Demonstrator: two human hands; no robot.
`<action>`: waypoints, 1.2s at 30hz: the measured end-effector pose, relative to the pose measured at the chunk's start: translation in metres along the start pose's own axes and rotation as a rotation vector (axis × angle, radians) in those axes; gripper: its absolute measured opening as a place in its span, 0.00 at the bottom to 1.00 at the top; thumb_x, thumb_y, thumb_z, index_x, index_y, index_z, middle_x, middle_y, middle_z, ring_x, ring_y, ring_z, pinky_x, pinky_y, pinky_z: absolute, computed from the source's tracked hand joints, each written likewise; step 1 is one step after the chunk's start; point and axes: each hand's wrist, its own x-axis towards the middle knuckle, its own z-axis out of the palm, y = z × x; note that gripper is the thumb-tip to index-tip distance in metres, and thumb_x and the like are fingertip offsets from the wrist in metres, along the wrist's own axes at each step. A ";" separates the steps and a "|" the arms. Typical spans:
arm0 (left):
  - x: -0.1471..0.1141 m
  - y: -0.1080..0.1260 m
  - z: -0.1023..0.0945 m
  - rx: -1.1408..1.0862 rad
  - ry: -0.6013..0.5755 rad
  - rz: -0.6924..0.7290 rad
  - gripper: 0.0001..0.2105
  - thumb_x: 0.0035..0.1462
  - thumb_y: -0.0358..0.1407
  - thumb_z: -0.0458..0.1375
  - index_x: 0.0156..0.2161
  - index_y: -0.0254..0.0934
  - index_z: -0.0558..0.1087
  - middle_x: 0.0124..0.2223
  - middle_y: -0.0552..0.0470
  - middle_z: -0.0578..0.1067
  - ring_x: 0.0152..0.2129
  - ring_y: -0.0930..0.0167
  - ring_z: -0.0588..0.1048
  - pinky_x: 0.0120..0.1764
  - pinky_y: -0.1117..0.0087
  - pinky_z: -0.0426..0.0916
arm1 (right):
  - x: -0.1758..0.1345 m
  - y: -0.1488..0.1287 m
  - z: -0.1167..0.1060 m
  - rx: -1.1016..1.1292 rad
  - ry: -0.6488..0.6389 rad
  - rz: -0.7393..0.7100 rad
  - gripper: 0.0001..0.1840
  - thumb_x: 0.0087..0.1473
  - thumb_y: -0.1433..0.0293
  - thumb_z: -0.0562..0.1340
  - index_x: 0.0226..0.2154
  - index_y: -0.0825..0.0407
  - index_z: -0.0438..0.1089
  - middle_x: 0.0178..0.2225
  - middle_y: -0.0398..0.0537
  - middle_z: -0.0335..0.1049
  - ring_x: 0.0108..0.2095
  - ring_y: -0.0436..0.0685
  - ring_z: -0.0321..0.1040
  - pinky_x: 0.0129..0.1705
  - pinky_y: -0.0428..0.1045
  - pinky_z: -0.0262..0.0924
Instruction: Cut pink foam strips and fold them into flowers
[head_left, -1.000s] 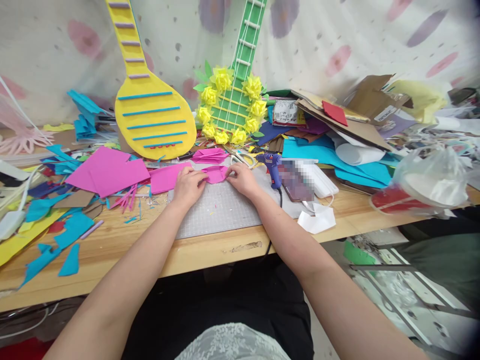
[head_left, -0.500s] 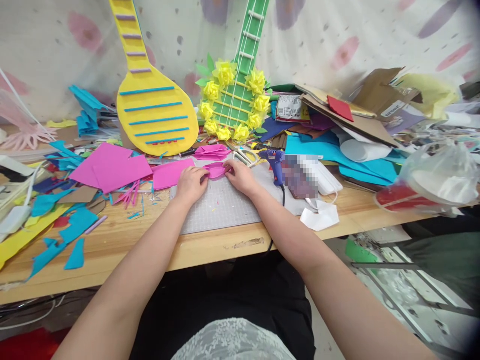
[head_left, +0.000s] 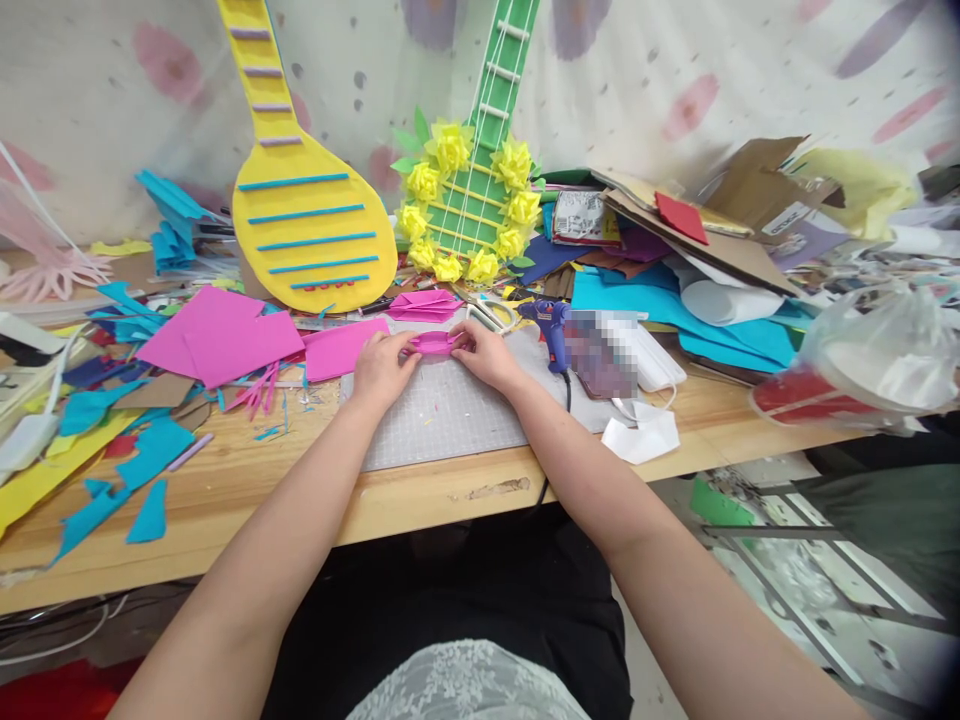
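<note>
Got the pink piece [head_left: 433, 343] pinched at both ends rn, over the gray mat [head_left: 442, 415]; can't tell if its underside is touching. My L hand [head_left: 382, 370] has the left end, R hand [head_left: 486, 355] has the right end, thumb against fingertips on each, so fingers are narrow w/ just that between them. It looks bent along its length w/ a crease or two, so imo it's partway thru folding. Detail's small, so idk how many folds are in.

Done afaict: one folded pink bundle [head_left: 424, 304] lying just behind, w/ ridges along it, prob the same kind of fold. Left to do, at a guess: the flat pink rectangle [head_left: 345, 348] just beside my L hand, maybe the bigger pink sheets [head_left: 221, 335] farther left too, overlapping and looking unfolded. Pink strips [head_left: 262, 392] near those look like offcuts, so some cutting's prob done. Glue gun [head_left: 551, 332] & scissors [head_left: 495, 316] are on the desk [head_left: 420, 497], not in use, so if gluing's needed it's not happening atm.

Back of the desk: the green instrument [head_left: 466, 222] has yellow flowers [head_left: 452, 147] ringed round its body, looks close to finished tbh. The yellow instrument [head_left: 315, 226] has blue strips [head_left: 317, 241] & lilac bars [head_left: 270, 107] but no flowers in view, so prob less far along. Both necks run out of frame, so can't vouch for the tops.
</note>
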 end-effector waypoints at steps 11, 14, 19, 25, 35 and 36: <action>0.008 0.000 0.012 -0.163 0.004 -0.221 0.15 0.52 0.35 0.57 0.46 0.38 0.73 0.34 0.52 0.78 0.34 0.67 0.73 0.40 0.65 0.65 | 0.002 -0.007 0.011 -0.124 0.077 0.113 0.11 0.50 0.70 0.59 0.39 0.51 0.66 0.29 0.42 0.70 0.31 0.51 0.66 0.37 0.48 0.58; 0.009 0.004 0.012 -0.128 0.004 -0.263 0.16 0.51 0.34 0.57 0.47 0.38 0.72 0.34 0.52 0.78 0.36 0.66 0.73 0.42 0.65 0.64 | 0.000 -0.012 0.013 -0.176 0.097 0.150 0.11 0.50 0.70 0.58 0.39 0.51 0.66 0.29 0.43 0.71 0.32 0.52 0.67 0.38 0.48 0.57; 0.009 0.010 0.012 -0.056 0.012 -0.289 0.18 0.51 0.34 0.57 0.49 0.37 0.69 0.35 0.52 0.78 0.39 0.65 0.72 0.44 0.64 0.62 | -0.002 -0.019 0.016 -0.263 0.108 0.171 0.11 0.51 0.71 0.57 0.40 0.51 0.64 0.32 0.46 0.71 0.35 0.54 0.67 0.39 0.49 0.58; 0.008 0.011 0.013 -0.031 0.030 -0.283 0.17 0.51 0.34 0.56 0.48 0.39 0.68 0.35 0.52 0.78 0.38 0.64 0.72 0.43 0.63 0.62 | -0.002 -0.024 0.017 -0.360 0.109 0.177 0.10 0.52 0.71 0.54 0.39 0.53 0.63 0.35 0.50 0.70 0.36 0.56 0.66 0.39 0.50 0.58; 0.008 0.010 0.013 -0.046 0.028 -0.265 0.10 0.50 0.33 0.57 0.40 0.41 0.66 0.32 0.55 0.77 0.34 0.67 0.72 0.40 0.65 0.62 | -0.004 -0.028 0.017 -0.488 0.084 0.113 0.09 0.54 0.72 0.51 0.37 0.54 0.64 0.38 0.54 0.70 0.37 0.57 0.65 0.40 0.50 0.56; 0.008 0.011 0.013 -0.036 0.033 -0.254 0.09 0.51 0.33 0.57 0.39 0.41 0.66 0.32 0.55 0.77 0.35 0.67 0.72 0.41 0.64 0.61 | -0.004 -0.028 0.017 -0.502 0.079 0.113 0.10 0.54 0.72 0.51 0.38 0.55 0.64 0.38 0.55 0.70 0.37 0.57 0.65 0.40 0.50 0.56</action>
